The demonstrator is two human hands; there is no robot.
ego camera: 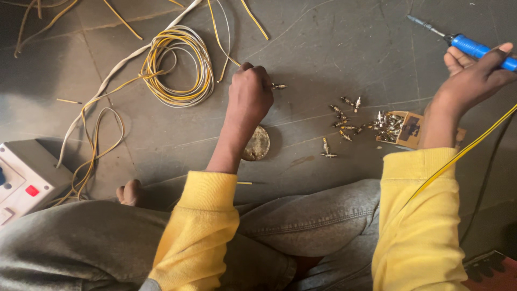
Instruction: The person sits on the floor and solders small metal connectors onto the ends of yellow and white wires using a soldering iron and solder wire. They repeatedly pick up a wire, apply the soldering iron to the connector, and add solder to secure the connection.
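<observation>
Head view, left hand: the left hand (249,96) is closed, knuckles up, pinching a small metal connector (279,85) that pokes out past its fingertips, low over the dark floor (334,43).
Head view, right hand: the right hand (469,75) is clamped around the blue-handled soldering iron (474,47), raised at the right edge with its tip pointing up and left, well apart from the connector.
Hands together or apart: well apart, each busy with its own thing.
Where the parts lie: loose connectors (344,121) are scattered on the floor between the hands, next to a small open cardboard box (406,128) that holds more.
Wire: a coil of yellow and white wire (180,64) lies beyond the left hand, with cut lengths around it; a yellow lead (463,151) crosses the right sleeve.
Other things: a round brownish puck (257,143) sits under the left wrist; a white switch box with a red button (24,180) is at the left edge.
Progress, as a judgement: one connector is picked, iron ready; nothing looks joined to it yet, and many pieces remain unpicked.
</observation>
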